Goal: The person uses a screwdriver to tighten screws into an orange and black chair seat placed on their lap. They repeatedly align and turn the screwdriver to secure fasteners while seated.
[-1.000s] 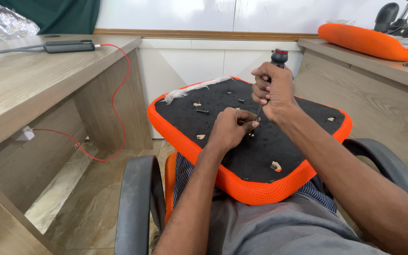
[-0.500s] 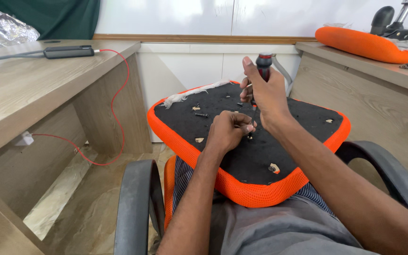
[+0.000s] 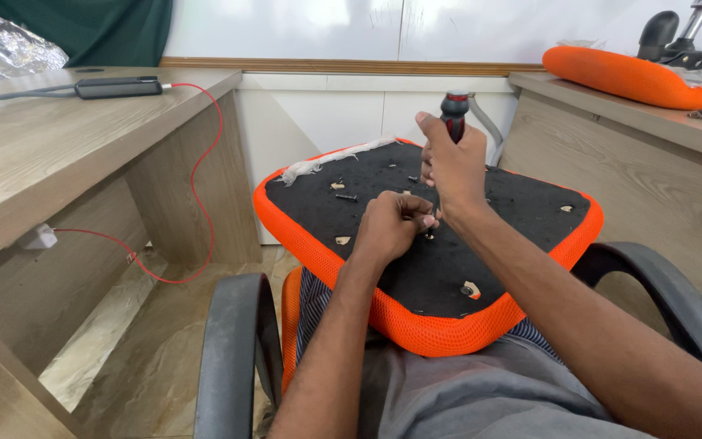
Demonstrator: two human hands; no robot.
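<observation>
An orange mesh seat cushion (image 3: 383, 313) lies upside down across my lap, its black underside (image 3: 481, 244) facing up. My right hand (image 3: 452, 167) grips a screwdriver (image 3: 454, 114) with a black and red handle, held upright with its tip down on the black board. My left hand (image 3: 392, 223) is closed at the tip, fingers pinched around something too small to make out. A loose dark screw (image 3: 347, 197) lies on the board near the far left corner.
A wooden desk (image 3: 50, 162) stands on my left with a black power adapter (image 3: 115, 86) and a red cable (image 3: 205, 179). Another orange cushion (image 3: 627, 77) rests on the desk at right. Grey chair armrests (image 3: 233, 349) flank my legs.
My right hand has turned on the screwdriver, shifting its grip around the handle. The left hand stays pinched at the tip. The view has drifted slightly.
</observation>
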